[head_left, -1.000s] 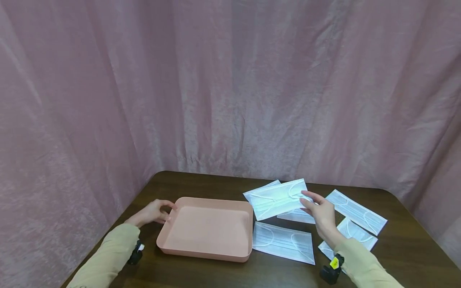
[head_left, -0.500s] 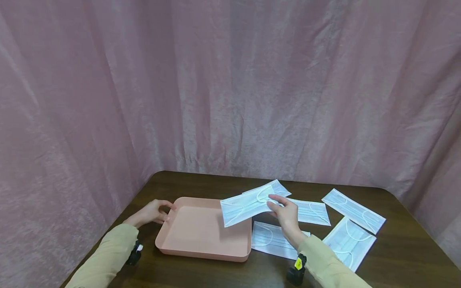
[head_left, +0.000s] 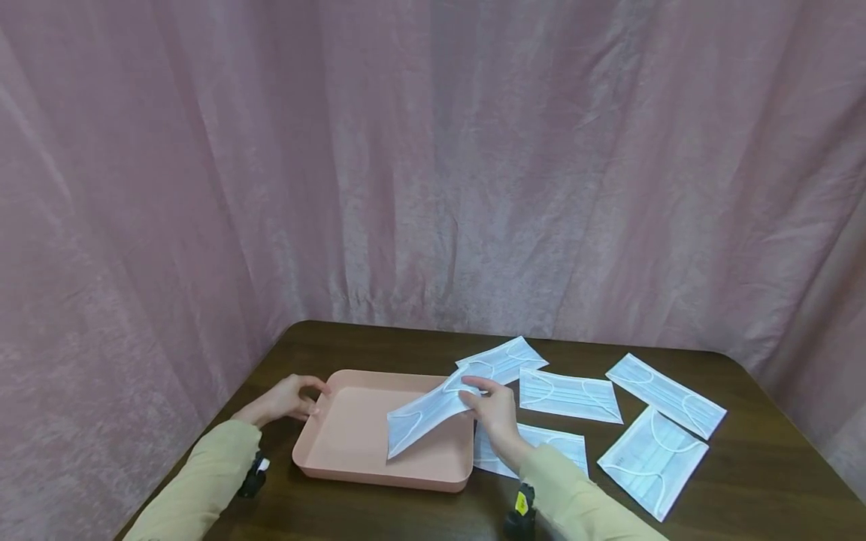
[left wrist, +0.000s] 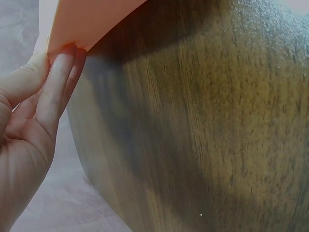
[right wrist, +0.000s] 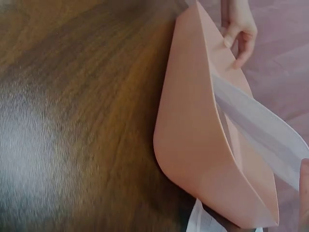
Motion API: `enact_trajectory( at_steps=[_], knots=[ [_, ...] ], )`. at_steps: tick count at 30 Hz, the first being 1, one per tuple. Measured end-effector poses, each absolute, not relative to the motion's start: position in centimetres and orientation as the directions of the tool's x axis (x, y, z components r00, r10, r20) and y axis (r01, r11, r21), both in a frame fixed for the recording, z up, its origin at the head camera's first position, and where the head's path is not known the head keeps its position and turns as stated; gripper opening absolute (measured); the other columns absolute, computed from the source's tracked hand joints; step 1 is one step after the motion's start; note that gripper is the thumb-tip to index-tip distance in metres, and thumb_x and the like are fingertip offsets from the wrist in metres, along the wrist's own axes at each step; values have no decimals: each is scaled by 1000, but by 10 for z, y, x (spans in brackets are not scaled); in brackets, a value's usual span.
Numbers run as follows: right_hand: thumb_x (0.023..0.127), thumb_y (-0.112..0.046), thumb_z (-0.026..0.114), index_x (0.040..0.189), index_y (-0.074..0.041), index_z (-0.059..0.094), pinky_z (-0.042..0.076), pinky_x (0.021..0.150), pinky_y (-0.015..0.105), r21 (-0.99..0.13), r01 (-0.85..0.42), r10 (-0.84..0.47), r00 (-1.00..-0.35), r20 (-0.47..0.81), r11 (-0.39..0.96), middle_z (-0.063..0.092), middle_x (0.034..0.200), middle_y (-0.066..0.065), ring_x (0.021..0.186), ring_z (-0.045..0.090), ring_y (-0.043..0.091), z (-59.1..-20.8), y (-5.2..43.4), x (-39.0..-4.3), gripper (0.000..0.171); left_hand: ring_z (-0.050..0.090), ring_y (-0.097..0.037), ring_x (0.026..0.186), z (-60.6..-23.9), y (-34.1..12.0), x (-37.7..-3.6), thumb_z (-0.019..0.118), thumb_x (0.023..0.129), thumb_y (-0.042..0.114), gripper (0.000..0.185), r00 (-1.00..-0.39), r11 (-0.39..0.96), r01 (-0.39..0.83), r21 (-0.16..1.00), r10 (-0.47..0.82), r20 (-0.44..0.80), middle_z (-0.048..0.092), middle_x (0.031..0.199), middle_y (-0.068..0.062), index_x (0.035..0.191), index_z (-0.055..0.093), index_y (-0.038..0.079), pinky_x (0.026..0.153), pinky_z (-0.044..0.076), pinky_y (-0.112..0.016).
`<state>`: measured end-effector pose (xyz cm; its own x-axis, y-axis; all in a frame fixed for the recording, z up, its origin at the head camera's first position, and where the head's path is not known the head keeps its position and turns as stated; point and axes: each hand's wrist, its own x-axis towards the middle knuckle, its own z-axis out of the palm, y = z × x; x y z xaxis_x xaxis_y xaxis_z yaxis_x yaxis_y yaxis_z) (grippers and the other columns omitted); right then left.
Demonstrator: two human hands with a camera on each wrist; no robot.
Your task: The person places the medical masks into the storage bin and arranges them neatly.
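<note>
A shallow pink tray (head_left: 352, 432) rests on the dark wooden table. My left hand (head_left: 289, 398) pinches its left rim, the thumb over the edge and the fingers against the outer wall (left wrist: 91, 19) in the left wrist view. My right hand (head_left: 496, 412) pinches one end of a pleated face mask (head_left: 422, 415) near an ear loop. That mask slants down over the tray's right half, its free end low over the tray floor. In the right wrist view the mask (right wrist: 260, 125) reaches across the tray wall (right wrist: 190, 96), and only a fingertip of the right hand shows.
Several more masks lie flat right of the tray: one behind (head_left: 517, 359), one in the middle (head_left: 571, 396), one partly under the right forearm (head_left: 558, 443), two farther right (head_left: 666, 394). A pink curtain (head_left: 433, 165) hangs behind the table (head_left: 379, 511).
My right hand has carried the mask left from above the other masks to over the tray, and the free end has tipped down. The left hand has stayed on the rim.
</note>
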<state>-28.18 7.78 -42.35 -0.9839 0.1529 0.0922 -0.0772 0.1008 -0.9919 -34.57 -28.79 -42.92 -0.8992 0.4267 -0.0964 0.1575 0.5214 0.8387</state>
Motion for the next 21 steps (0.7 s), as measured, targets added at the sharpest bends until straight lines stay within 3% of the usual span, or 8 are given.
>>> enact_trajectory(
  at_steps=[6,8,12,15,21],
  knots=[
    [85,-10,62,111,6,61,49,74,35,-993,-84,84,-992,91,87,48,123,21,107,49,34,-425,66,-276,30,57,-20,68,-429,-287,-344,64,76,-11,35,-908,524,149,838,408,-93,56,84,-15,109,53,-11,62,52,-37],
    [88,-12,59,113,9,58,49,75,37,-994,-81,43,-996,84,67,46,124,23,105,50,34,-426,62,-274,33,57,-20,68,-429,-286,-344,65,75,-11,35,-913,527,139,839,396,-97,56,83,-15,109,54,-11,62,52,-37],
    [90,-7,55,115,13,54,51,69,38,-997,-63,-23,-998,62,42,51,114,25,83,61,31,-427,56,-268,31,57,-20,68,-428,-284,-343,65,75,-10,35,-919,532,119,838,379,-110,57,83,-15,108,54,-11,62,52,-37],
    [88,2,55,112,11,58,52,63,35,-995,-49,-42,-998,45,91,55,106,22,73,61,27,-428,55,-265,26,57,-20,68,-428,-284,-343,65,75,-10,35,-918,533,120,838,382,-112,56,84,-16,108,54,-11,62,52,-37],
    [80,9,61,102,7,65,52,60,32,-964,-66,-78,-996,48,259,60,98,18,69,60,23,-430,56,-265,23,57,-20,68,-428,-284,-343,66,75,-8,36,-923,540,102,835,365,-123,56,85,-15,109,54,-10,63,52,-37]
  ],
)
